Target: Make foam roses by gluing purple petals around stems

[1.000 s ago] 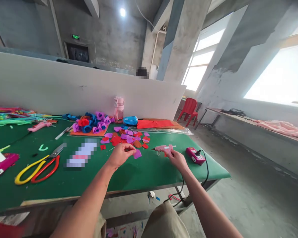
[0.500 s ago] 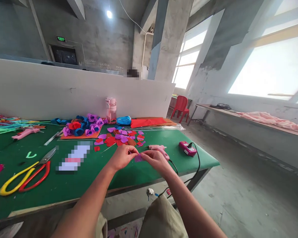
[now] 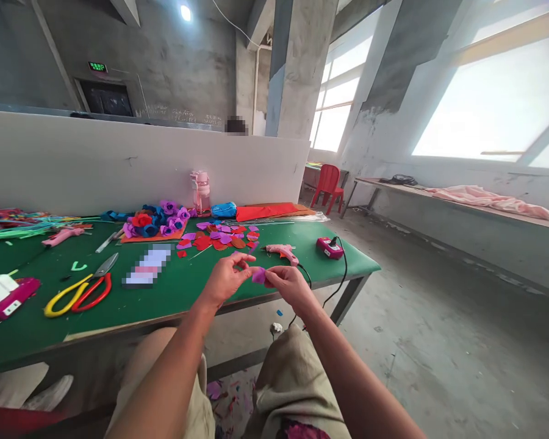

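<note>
My right hand (image 3: 289, 284) pinches a small purple petal (image 3: 258, 275) between thumb and fingertips, just past the table's front edge. At the petal's left side is the thumb of my left hand (image 3: 229, 279); its other fingers are stretched away from the thumb. Whether that thumb presses on the petal I cannot tell. Beyond my hands lie loose red and purple petals (image 3: 219, 236) in a scattered pile. A pink glue gun (image 3: 281, 252) rests on the green table (image 3: 201, 268), to the right of the pile.
Scissors (image 3: 82, 289) with yellow and red handles lie left, near a magenta power box (image 3: 13, 299). Finished flowers (image 3: 158, 219), a pink bottle (image 3: 201, 192) and red sheets (image 3: 268, 211) stand behind. Another magenta box (image 3: 329, 247) with a cord sits at the right edge.
My left hand's fingers have spread from their pinch near the petal. My right hand keeps its pinch on it. The view has shifted, bringing more of the left box into sight.
</note>
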